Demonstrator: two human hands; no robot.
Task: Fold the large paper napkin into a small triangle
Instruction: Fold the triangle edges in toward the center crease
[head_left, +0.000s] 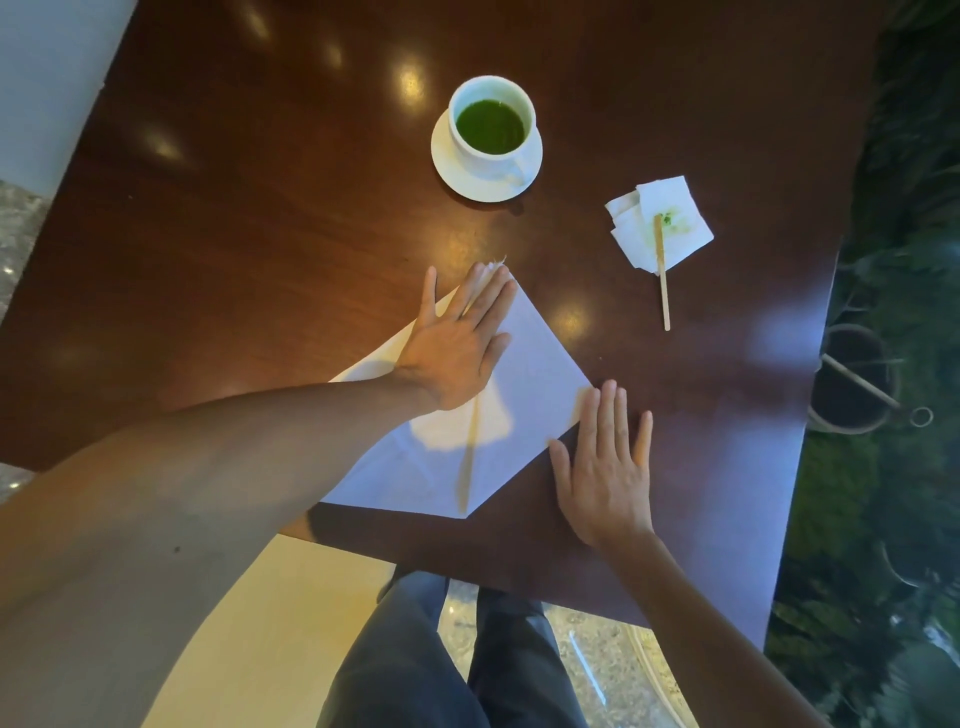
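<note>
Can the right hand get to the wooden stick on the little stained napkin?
Probably yes. The right hand lies flat by the large white paper napkin, holding nothing, and only bare brown wooden table lies between it and the thin wooden stick.

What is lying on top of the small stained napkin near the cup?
A wooden stick lies across the small napkin, its near end reaching onto the table. A green stain shows by its far end. The napkin looks folded in layers; anything between them is hidden.
</note>
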